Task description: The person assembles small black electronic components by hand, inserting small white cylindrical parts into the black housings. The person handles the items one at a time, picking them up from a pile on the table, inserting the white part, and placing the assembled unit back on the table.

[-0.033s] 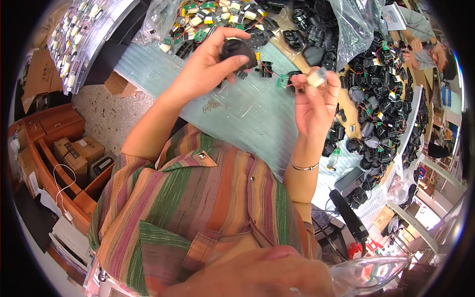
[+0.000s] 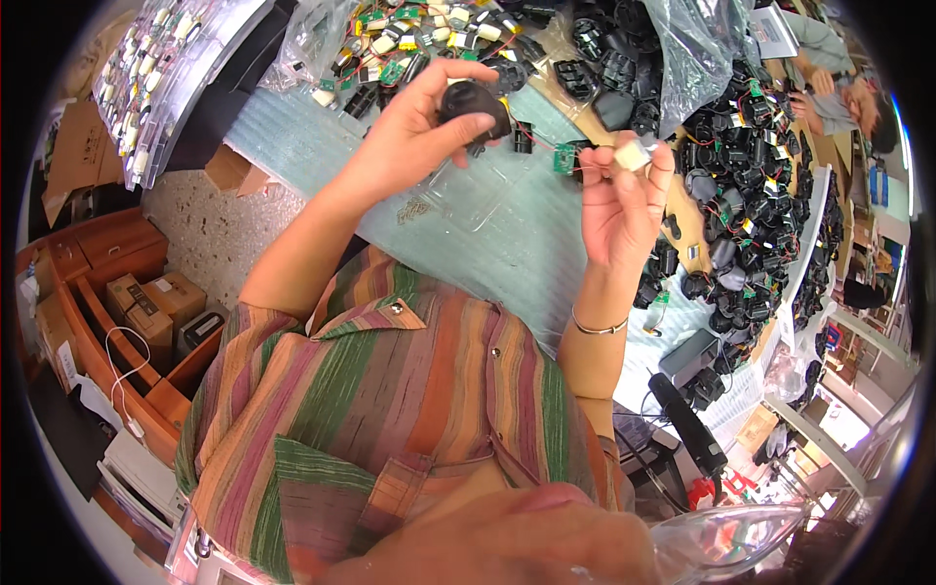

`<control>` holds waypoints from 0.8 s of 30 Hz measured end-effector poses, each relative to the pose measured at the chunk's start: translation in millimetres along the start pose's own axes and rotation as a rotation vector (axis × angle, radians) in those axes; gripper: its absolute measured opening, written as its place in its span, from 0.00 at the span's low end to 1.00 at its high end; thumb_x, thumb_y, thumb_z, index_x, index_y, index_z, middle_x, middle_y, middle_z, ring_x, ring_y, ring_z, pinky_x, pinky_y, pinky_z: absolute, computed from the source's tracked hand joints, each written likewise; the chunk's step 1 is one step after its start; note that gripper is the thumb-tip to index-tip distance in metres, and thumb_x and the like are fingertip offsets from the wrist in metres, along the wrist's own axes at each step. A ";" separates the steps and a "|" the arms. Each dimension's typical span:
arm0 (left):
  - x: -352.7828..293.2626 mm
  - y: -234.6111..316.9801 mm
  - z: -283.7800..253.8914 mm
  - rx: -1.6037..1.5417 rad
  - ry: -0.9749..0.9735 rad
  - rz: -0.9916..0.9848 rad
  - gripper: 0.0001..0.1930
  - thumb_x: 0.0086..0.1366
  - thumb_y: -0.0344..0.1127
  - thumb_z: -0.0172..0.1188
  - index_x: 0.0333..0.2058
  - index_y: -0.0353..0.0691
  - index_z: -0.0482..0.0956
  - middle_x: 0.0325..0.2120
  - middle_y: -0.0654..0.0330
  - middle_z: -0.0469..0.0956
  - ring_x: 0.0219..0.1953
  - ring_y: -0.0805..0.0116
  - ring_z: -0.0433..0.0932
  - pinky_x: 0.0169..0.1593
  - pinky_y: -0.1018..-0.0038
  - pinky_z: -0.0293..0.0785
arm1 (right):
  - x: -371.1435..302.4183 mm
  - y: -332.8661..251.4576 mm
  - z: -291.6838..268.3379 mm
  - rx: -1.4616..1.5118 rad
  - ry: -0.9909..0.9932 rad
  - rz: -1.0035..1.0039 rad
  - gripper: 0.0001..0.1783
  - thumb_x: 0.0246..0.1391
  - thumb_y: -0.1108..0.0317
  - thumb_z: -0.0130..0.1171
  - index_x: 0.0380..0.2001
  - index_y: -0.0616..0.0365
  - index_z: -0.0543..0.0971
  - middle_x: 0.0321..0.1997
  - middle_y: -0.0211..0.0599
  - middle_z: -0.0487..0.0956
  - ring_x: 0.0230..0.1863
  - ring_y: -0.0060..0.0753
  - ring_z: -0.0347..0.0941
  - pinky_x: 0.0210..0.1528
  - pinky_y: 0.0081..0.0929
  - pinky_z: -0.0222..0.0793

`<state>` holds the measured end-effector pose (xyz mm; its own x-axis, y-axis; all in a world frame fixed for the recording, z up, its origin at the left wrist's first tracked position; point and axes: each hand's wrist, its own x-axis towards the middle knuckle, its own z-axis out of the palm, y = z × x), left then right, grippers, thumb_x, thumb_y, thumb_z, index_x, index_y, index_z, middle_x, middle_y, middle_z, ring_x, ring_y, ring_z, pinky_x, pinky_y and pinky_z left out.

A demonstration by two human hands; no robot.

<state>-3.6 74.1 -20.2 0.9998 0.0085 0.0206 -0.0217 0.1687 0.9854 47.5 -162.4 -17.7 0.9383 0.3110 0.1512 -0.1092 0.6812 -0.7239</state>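
Left hand (image 2: 419, 127) wrapped round a black plastic housing (image 2: 477, 103), thumb against its side, over the tabletop (image 2: 517, 229); right hand (image 2: 624, 210) pinching a small cream block (image 2: 632, 155) at the fingertips; green circuit board (image 2: 565, 158) just left of those fingers; heaped black plastic parts (image 2: 726, 258) farther right.

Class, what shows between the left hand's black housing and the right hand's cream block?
In the head view: a black plastic part, thin red wires and a green circuit board.
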 end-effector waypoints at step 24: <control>0.5 -0.3 52.9 -0.137 -0.109 -0.063 0.23 0.74 0.26 0.42 0.66 0.36 0.60 0.58 0.59 0.65 0.54 0.74 0.71 0.55 0.67 0.79 | -16.3 26.0 16.8 -1.314 0.020 -0.575 0.17 0.43 0.77 0.71 0.40 0.55 0.82 0.41 0.36 0.80 0.41 0.37 0.74 0.44 0.30 0.68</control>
<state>-2.8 21.8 -11.5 0.9936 -0.1118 -0.0150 0.0480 0.2986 0.9532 23.8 -138.6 -27.6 0.7530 0.1905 0.6298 0.6466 -0.3917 -0.6546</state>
